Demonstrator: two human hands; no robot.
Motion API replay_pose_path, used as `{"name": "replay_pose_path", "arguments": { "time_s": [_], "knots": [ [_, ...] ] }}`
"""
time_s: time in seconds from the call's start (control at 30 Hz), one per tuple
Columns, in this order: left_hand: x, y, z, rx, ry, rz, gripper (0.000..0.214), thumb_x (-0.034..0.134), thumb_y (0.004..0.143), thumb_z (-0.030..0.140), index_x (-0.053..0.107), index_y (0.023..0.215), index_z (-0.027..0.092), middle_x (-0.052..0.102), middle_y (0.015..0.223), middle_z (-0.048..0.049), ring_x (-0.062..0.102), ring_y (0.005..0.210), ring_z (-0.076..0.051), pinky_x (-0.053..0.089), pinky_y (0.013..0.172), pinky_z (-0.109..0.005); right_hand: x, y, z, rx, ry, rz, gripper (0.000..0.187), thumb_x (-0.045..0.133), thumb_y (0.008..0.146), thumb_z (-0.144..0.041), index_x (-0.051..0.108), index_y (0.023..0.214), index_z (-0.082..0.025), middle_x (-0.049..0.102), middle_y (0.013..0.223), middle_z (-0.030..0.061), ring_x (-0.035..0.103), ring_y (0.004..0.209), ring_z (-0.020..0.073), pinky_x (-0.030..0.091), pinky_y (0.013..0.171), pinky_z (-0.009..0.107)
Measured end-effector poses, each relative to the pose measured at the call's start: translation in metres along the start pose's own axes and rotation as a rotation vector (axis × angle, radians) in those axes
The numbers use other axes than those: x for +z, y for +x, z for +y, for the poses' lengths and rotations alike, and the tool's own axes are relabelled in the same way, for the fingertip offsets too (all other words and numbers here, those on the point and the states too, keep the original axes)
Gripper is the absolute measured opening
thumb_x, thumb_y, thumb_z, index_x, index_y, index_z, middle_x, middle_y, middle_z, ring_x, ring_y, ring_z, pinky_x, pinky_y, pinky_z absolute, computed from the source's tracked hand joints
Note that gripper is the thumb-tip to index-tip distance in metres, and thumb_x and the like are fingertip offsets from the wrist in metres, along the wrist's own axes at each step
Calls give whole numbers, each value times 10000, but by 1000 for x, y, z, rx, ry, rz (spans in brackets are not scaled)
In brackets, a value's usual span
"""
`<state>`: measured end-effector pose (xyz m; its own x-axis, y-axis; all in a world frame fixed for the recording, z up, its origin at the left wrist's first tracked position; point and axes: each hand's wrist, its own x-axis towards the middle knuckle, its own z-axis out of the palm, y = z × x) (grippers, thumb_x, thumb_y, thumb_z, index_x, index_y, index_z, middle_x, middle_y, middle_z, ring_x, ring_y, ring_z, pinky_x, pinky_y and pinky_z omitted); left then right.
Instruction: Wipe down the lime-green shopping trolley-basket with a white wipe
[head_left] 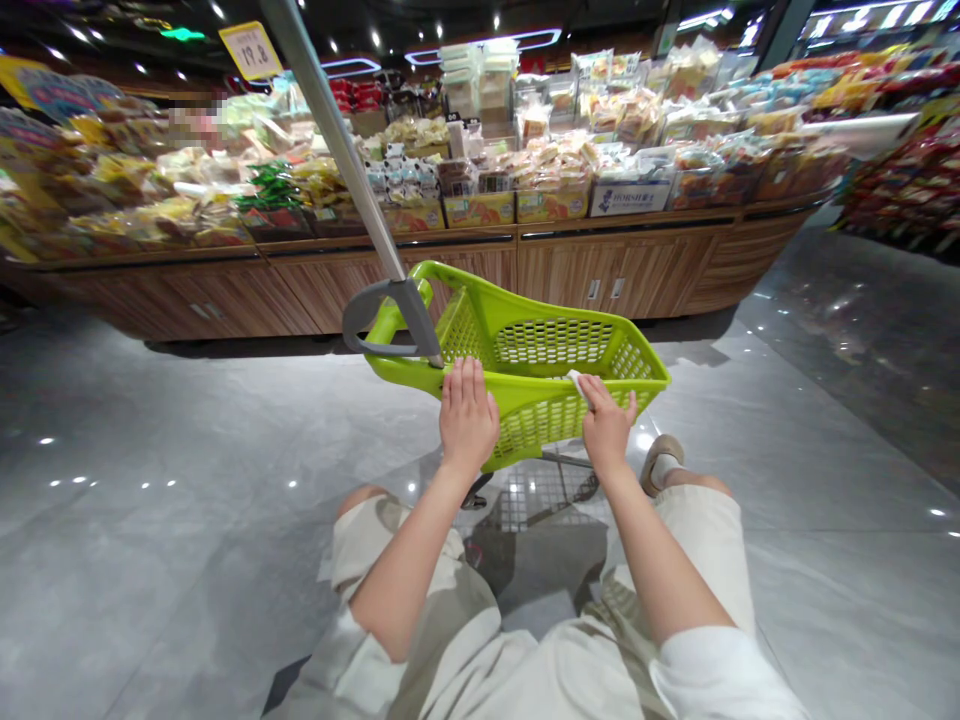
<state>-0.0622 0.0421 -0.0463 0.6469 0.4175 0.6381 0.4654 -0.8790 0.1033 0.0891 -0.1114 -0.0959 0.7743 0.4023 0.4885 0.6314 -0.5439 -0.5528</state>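
Note:
My left hand [469, 420] grips the near rim of a lime-green plastic shopping basket [551, 350], which sits on a wheeled metal cart frame [540, 490]. My right hand [607, 425] rests over the same rim, further right, with a small white piece of paper or tissue [576, 384] at its fingertips. A long grey pole [337, 140] rises from a grey bracket [401, 310] at the basket's left corner. The basket's inside shows no goods.
A curved wooden-fronted display counter [420, 275] piled with bagged snacks and baked goods stands ahead. A yellow price sign [250, 50] hangs at upper left. More packed shelves [907, 185] stand at right. Polished grey tile floor [172, 450] surrounds the cart. My sandalled foot [661, 462] shows beside it.

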Motion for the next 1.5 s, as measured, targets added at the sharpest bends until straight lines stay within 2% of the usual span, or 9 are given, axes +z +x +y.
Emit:
{"name": "replay_pose_path", "arguments": {
  "time_s": [0.1, 0.23, 0.33, 0.67, 0.77, 1.0, 1.3, 1.4, 1.5],
  "knots": [
    [1, 1, 3, -11, 2, 11, 580, 379, 955, 214, 309, 1502, 34, 396, 1546, -205, 246, 1499, -309, 250, 1221, -538, 7, -1, -31, 23, 37, 9, 652, 350, 786, 1, 594, 1319, -284, 604, 1395, 53, 500, 1352, 198, 76, 1184, 588],
    [2, 1, 4, -9, 33, -3, 576, 383, 949, 198, 313, 1497, 34, 395, 1545, -203, 253, 1496, -316, 260, 1217, -541, 21, -7, -112, -210, 162, -128, 563, 374, 867, -56, 551, 1363, -256, 578, 1424, 56, 472, 1372, 166, 120, 1203, 488],
    [1, 0, 2, -9, 47, -25, 567, 373, 946, 169, 321, 1494, 31, 390, 1549, -198, 236, 1503, -305, 243, 1230, -520, 24, -9, -140, -283, 178, -173, 512, 400, 903, -108, 537, 1374, -255, 563, 1440, 56, 473, 1370, 171, 104, 1211, 480],
    [1, 0, 2, -16, -27, -1, 578, 381, 953, 208, 315, 1497, 23, 410, 1532, -212, 237, 1502, -304, 231, 1229, -537, -3, 2, 0, -61, -56, -37, 683, 367, 773, 8, 566, 1346, -304, 594, 1410, 18, 501, 1348, 177, 92, 1194, 550],
    [1, 0, 4, -18, -31, 7, 578, 386, 952, 204, 314, 1495, 21, 415, 1529, -210, 242, 1499, -309, 233, 1229, -534, 1, 2, -22, -12, -45, -34, 650, 357, 791, 6, 580, 1334, -274, 591, 1411, 49, 498, 1353, 184, 99, 1193, 548],
    [3, -1, 1, 16, 16, -4, 554, 385, 958, 189, 330, 1481, 13, 406, 1534, -210, 237, 1500, -311, 232, 1234, -512, 18, -5, -136, -294, 215, -210, 579, 379, 855, -54, 537, 1380, -239, 547, 1455, 51, 446, 1391, 142, 137, 1209, 442],
    [1, -1, 0, 19, -1, 23, 579, 393, 952, 192, 300, 1500, 31, 409, 1534, -204, 264, 1489, -310, 250, 1224, -519, -3, -1, -9, -131, 10, -82, 725, 371, 741, 21, 556, 1362, -303, 572, 1431, 29, 493, 1360, 188, 105, 1189, 558],
    [2, -1, 1, 16, -21, 35, 583, 393, 948, 190, 296, 1502, 39, 413, 1530, -204, 272, 1486, -316, 260, 1218, -527, 0, -3, -14, -40, -4, -14, 678, 367, 767, 10, 575, 1344, -279, 580, 1421, 53, 496, 1357, 201, 82, 1188, 570],
    [2, -1, 1, 13, -26, 35, 584, 393, 945, 188, 295, 1500, 33, 409, 1529, -214, 258, 1491, -315, 258, 1218, -532, 11, -5, -63, -106, 57, -69, 671, 349, 780, 16, 557, 1361, -248, 572, 1429, 60, 471, 1376, 178, 100, 1197, 524]
  ]
}}
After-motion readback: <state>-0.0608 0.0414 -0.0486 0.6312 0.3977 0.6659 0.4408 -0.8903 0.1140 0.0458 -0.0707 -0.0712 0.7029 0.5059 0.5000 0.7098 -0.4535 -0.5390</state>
